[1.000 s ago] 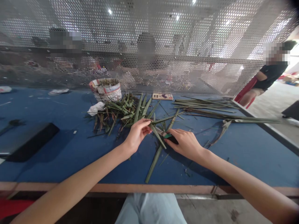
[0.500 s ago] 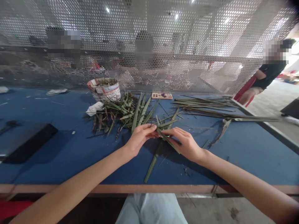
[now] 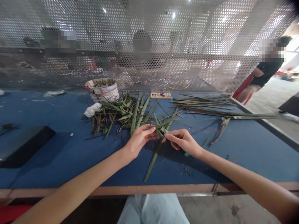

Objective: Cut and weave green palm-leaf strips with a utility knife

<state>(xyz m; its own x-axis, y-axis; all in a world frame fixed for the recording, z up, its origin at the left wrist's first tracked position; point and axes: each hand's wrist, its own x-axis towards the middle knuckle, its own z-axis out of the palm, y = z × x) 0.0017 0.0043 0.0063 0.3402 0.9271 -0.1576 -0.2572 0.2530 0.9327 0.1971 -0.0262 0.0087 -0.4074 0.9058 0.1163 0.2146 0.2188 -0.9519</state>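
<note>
Well, the fingertips (image 3: 153, 127) of the left hand (image 3: 139, 141) and right hand (image 3: 183, 141) were closed in a pinch on a green leaf strip (image 3: 151, 165), nearly meeting over it. A pile of leaves (image 3: 116, 113) lay just beyond the left hand, on the blue table (image 3: 70, 161), whose wooden front edge (image 3: 140, 189) ran well below both hands.
</note>
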